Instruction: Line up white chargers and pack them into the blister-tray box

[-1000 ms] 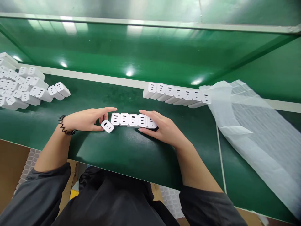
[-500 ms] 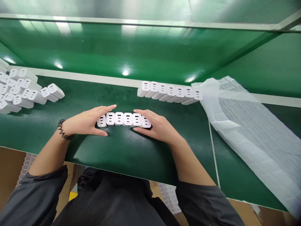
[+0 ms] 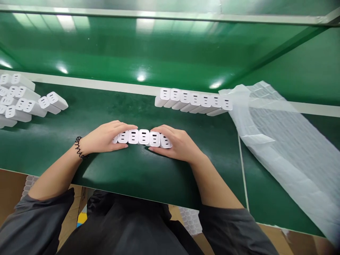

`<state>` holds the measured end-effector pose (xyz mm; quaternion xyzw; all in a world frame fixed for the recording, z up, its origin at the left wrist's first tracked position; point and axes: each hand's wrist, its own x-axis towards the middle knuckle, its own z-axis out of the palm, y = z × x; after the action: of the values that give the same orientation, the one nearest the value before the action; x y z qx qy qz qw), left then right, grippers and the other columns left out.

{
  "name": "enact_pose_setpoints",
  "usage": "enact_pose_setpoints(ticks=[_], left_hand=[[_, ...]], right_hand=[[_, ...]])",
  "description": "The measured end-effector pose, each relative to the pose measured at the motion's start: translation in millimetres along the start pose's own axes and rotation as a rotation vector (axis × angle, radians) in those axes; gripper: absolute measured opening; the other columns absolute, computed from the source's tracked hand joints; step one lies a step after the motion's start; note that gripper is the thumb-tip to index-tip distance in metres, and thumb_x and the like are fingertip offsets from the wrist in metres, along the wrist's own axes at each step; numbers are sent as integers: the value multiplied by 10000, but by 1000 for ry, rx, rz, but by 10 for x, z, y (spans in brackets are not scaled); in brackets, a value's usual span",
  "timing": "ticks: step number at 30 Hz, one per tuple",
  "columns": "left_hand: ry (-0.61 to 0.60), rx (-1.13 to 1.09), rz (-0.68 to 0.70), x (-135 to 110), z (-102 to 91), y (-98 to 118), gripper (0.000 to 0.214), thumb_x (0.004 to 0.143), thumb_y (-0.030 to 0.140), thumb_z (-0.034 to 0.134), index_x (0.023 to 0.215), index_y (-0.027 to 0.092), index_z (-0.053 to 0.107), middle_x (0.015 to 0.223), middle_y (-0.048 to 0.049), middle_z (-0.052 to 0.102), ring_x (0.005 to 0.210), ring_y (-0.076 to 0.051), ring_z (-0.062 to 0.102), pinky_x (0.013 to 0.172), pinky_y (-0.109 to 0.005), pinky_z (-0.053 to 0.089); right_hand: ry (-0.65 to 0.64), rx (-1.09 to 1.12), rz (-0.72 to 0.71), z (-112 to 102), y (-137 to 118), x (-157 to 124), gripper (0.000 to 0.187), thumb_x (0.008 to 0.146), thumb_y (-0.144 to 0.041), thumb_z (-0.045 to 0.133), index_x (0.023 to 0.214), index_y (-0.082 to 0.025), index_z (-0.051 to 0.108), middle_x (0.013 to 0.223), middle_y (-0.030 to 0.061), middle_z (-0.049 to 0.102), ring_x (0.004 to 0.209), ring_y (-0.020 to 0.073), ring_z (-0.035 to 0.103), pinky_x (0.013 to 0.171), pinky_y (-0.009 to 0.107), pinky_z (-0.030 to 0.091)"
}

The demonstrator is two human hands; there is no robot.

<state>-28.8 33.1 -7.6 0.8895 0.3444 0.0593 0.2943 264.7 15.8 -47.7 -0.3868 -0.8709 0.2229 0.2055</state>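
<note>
A short row of white USB chargers (image 3: 143, 137) stands on the green table in front of me, port faces up. My left hand (image 3: 107, 137) wraps the left end of the row, thumb on the near side and fingers on the far side. Around the right end, my right hand (image 3: 176, 141) closes in the same way, and the end charger (image 3: 165, 141) there leans a little. Both palms partly hide the outermost chargers. A black coiled band (image 3: 79, 148) circles my left wrist.
Behind, another row of white chargers (image 3: 195, 102) stands near the table's back strip. A cluster of chargers (image 3: 25, 101) lies at the left. Translucent wrapping sheet (image 3: 287, 152) covers much of the right side. Green panels (image 3: 119, 53) rise behind the table (image 3: 127, 170).
My left hand has moved right and closed around the row's left end. The right hand grips more snugly, and the rightmost charger has tilted. The camera view has shifted slightly.
</note>
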Motion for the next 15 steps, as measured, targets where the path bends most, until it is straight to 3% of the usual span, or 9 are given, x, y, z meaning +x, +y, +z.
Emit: enact_pose_setpoints(ticks=[11, 15], left_hand=[[-51, 11, -8, -7, -49, 28, 603, 937, 390, 606, 1475, 234, 382, 1362, -98, 583, 1140, -231, 567, 916, -328, 464], [-58, 56, -14, -22, -95, 50, 673, 918, 453, 626, 1496, 246, 348, 1390, -93, 562, 1155, -238, 564, 913, -317, 469]], right_hand=[[14, -41, -52, -54, 1, -28, 524, 857, -511, 684, 1258, -223, 509, 1131, 87, 706, 829, 212, 704, 667, 307, 526], [9, 17, -55, -96, 14, -26, 468, 865, -454, 695, 1237, -225, 527, 1140, 81, 706, 858, 205, 706, 697, 300, 537]])
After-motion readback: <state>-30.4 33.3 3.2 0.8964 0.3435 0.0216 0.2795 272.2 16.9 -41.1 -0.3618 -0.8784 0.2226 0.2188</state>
